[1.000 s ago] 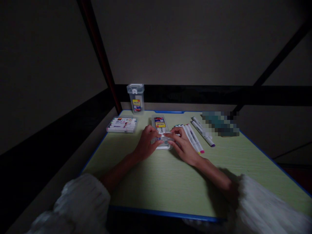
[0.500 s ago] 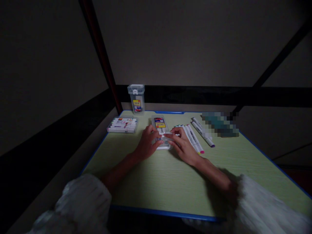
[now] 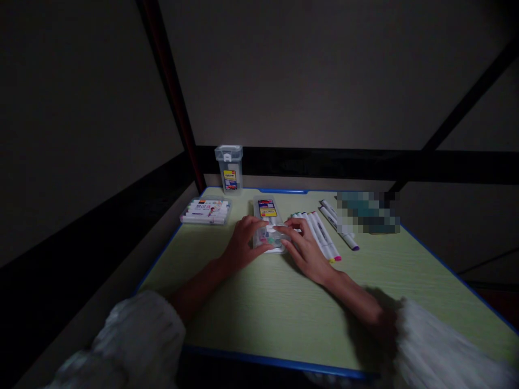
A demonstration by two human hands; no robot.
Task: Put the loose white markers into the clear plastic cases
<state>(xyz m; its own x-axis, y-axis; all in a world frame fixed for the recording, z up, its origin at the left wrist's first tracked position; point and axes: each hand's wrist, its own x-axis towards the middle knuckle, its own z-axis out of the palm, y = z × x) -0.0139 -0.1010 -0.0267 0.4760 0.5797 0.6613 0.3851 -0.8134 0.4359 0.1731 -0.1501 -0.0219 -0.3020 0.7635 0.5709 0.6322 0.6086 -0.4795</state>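
Observation:
A clear plastic marker case (image 3: 261, 203) lies flat on the table with its lidded end towards me. A yellow, blue and red label is on its body, and coloured marker ends show faintly through the lid. My left hand (image 3: 242, 244) grips the lid end from the left, thumb at the near edge and fingers over the top by the white clasp. On the other side my right hand (image 3: 307, 249) holds the same end, its fingertips on the clasp area and the lid's right edge. Several white markers (image 3: 320, 237) lie just beyond my right hand.
A similar clear case (image 3: 232, 175) stands upright at the back left. In front of it lies a flat case of white pens (image 3: 205, 212). Two more markers (image 3: 336, 224) and a blurred greenish object (image 3: 367, 212) are at the right. Blue edging borders the table (image 3: 259, 308).
Around the lid my fingers have spread slightly, and the lid looks flatter, with coloured ends now showing through. The whole view has shifted a little; the other things stay put.

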